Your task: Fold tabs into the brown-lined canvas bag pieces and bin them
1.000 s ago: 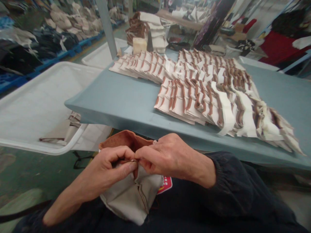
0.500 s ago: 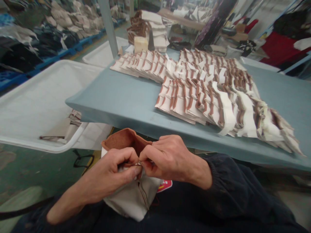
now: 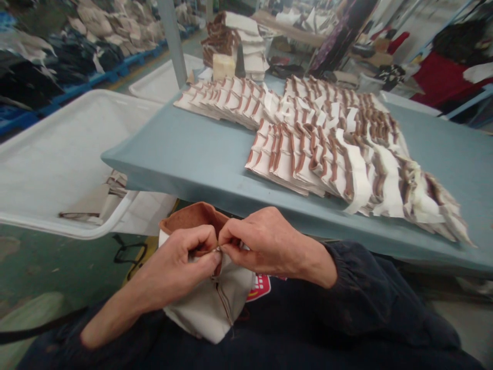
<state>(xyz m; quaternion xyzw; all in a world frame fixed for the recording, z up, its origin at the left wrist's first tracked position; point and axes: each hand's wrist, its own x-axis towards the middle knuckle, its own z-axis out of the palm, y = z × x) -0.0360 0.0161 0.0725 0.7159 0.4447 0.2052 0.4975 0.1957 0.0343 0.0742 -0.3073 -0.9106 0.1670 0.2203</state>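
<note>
Meeting at the upper edge of a cream bag (image 3: 208, 313), a person's two bare hands work close together above the lap, seen from the wearer's own viewpoint. The left hand (image 3: 181, 264) grips the edge between thumb and bent forefinger. The right hand (image 3: 265, 241) is closed, thumb and forefinger pressed together at the same spot; whatever lies between them is too small to tell. The bag rests against the wearer's dark clothing (image 3: 346, 318), brown lining (image 3: 192, 216) showing at its open mouth, a seam running down its front. A red and white badge (image 3: 260, 288) shows just beside it.

Beyond the hands stands a table (image 3: 173, 144) with a blue-grey top. Overlapping cream pieces (image 3: 285, 164) with brown edges lie across it in rows, pale strips (image 3: 358, 174) draped over some. To the left is a white bin (image 3: 57, 164) with folded pieces (image 3: 90, 203) inside. Stacked cloth (image 3: 250, 46) stands at the table's far end, near a yellowish block (image 3: 223, 67).
</note>
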